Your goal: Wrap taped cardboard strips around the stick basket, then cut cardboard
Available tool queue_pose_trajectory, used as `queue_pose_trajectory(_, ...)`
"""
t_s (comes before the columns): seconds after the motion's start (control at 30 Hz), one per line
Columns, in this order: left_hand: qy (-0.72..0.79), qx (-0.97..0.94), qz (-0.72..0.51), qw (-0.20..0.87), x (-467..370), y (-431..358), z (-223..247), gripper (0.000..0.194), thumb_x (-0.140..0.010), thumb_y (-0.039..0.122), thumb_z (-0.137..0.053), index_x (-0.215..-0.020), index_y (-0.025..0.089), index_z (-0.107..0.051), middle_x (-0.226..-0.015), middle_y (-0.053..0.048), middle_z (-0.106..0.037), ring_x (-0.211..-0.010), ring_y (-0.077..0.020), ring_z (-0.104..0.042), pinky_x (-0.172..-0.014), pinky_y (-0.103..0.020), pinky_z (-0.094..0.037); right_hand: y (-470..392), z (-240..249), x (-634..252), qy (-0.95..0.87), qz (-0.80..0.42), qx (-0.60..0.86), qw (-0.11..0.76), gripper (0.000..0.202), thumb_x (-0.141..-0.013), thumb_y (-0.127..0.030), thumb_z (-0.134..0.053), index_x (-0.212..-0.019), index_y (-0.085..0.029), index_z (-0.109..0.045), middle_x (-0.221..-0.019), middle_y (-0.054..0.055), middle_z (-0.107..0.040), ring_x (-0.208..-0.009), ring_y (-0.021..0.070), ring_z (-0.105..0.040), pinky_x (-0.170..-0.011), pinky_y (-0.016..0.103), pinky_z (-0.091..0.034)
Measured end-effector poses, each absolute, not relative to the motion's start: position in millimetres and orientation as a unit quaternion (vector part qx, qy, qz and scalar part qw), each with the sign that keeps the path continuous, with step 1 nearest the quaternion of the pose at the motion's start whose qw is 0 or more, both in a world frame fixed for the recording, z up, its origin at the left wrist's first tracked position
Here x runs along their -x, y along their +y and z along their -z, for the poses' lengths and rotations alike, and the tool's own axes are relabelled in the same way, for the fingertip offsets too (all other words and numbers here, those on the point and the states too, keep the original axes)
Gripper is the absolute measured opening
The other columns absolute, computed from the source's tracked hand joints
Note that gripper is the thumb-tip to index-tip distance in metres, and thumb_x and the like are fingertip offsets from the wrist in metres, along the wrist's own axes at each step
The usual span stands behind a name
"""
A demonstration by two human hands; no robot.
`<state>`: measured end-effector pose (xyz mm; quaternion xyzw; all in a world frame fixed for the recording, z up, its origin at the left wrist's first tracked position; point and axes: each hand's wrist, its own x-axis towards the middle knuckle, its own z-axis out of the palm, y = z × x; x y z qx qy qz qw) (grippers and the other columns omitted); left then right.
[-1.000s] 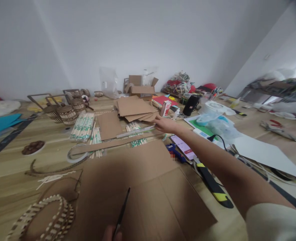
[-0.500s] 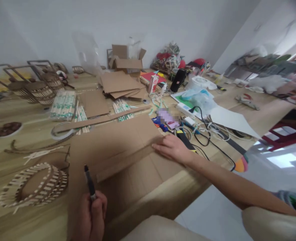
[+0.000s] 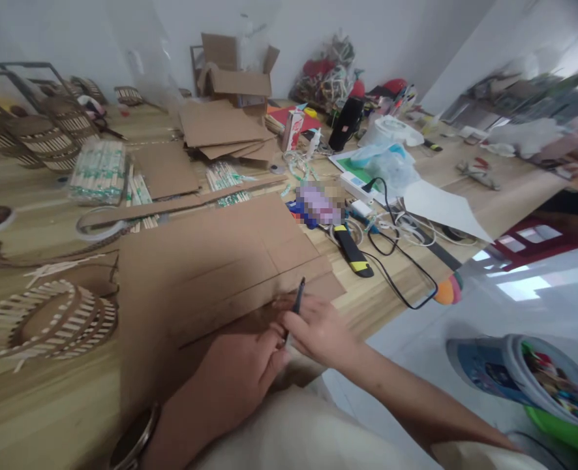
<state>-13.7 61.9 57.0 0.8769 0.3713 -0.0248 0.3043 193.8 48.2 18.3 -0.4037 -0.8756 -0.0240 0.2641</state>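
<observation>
A large brown cardboard sheet [image 3: 211, 261] lies on the wooden table, with long straight lines or edges across it. Over its near right part my two hands meet. A slim dark pen [image 3: 299, 297] stands tilted between them, tip end up. The closed fingers of my left hand [image 3: 240, 369] are at the pen's lower end; a watch [image 3: 137, 434] is on that wrist. My right hand [image 3: 318, 329] has its thumb against the pen and its fingers curled by the cardboard. Their exact contact is partly hidden.
Left of the sheet is a woven stick basket [image 3: 49, 320]. Behind it are packed sticks [image 3: 99, 171] and stacked cardboard [image 3: 220, 130]. A black and yellow cutter [image 3: 352, 251] and cables [image 3: 416, 303] lie to the right; a bucket [image 3: 494, 369] stands on the floor.
My left hand has moved right with the pen and met my right hand, which has drawn back nearer to me. The view has shifted, bringing the watch and bucket into sight.
</observation>
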Motion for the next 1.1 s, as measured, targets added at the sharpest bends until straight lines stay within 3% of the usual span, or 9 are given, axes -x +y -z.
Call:
queue_pose_trajectory(0.07,0.383,-0.895,-0.014,0.228,18,71,-52,0.034,-0.103,0.034,-0.038,-0.100,0.019,-0.068,-0.101,-0.010,-0.075,-0.097,-0.0287,-0.070,-0.084,-0.042,-0.054,53,-14,-213,-0.850,0.014,0.454,0.267,0.011,-0.097,-0.028,-0.057,-0.093,-0.022,-0.064,-0.108,0.012,-0.075,-0.106,0.0254,-0.068,-0.086,0.040,-0.057)
queue_pose_trajectory(0.17,0.447,-0.889,-0.076,0.066,35,86,-33,0.032,-0.098,0.032,-0.053,-0.121,0.015,-0.066,-0.135,-0.019,-0.063,-0.128,-0.0390,-0.053,-0.105,-0.058,-0.043,67,-14,-257,-0.816,0.000,0.517,0.260,0.012,-0.095,-0.029,-0.060,-0.085,-0.022,-0.059,-0.116,0.015,-0.073,-0.121,0.0310,-0.061,-0.094,0.048,-0.053)
queue_pose_trajectory(0.33,0.436,-0.898,-0.043,0.036,55,90,-3,0.033,-0.096,0.017,-0.054,-0.126,0.015,-0.066,-0.133,-0.018,-0.065,-0.118,-0.0350,-0.060,-0.097,-0.051,-0.051,86,-17,-295,-0.817,-0.103,0.529,0.205,0.012,-0.091,-0.015,-0.052,-0.084,-0.023,-0.057,-0.121,0.012,-0.071,-0.135,0.0305,-0.048,-0.098,0.049,-0.050)
queue_pose_trajectory(0.57,0.369,-0.928,-0.021,0.034,62,71,2,0.037,-0.098,0.012,-0.045,-0.126,0.020,-0.067,-0.131,-0.013,-0.067,-0.109,-0.0299,-0.062,-0.091,-0.045,-0.054,84,-19,-293,-0.806,-0.207,0.521,0.188,0.008,-0.093,-0.020,-0.050,-0.090,-0.024,-0.056,-0.120,0.010,-0.069,-0.113,0.0236,-0.063,-0.090,0.040,-0.053)
queue_pose_trajectory(0.77,0.327,-0.940,-0.095,-0.037,67,64,15,0.036,-0.097,0.008,-0.045,-0.121,0.017,-0.070,-0.125,-0.013,-0.070,-0.101,-0.0294,-0.063,-0.082,-0.043,-0.057,79,-15,-301,-0.792,-0.253,0.518,0.202,0.009,-0.091,-0.019,-0.049,-0.088,-0.025,-0.056,-0.117,0.009,-0.070,-0.116,0.0226,-0.064,-0.090,0.038,-0.053)
queue_pose_trajectory(1.1,0.290,-0.950,-0.110,-0.046,68,65,12,0.035,-0.097,0.007,-0.043,-0.116,0.014,-0.072,-0.122,-0.016,-0.071,-0.096,-0.0302,-0.063,-0.077,-0.044,-0.058,70,-19,-301,-0.800,-0.241,0.517,0.186,0.011,-0.093,-0.018,-0.049,-0.093,-0.026,-0.057,-0.121,0.008,-0.069,-0.106,0.0201,-0.067,-0.085,0.035,-0.054)
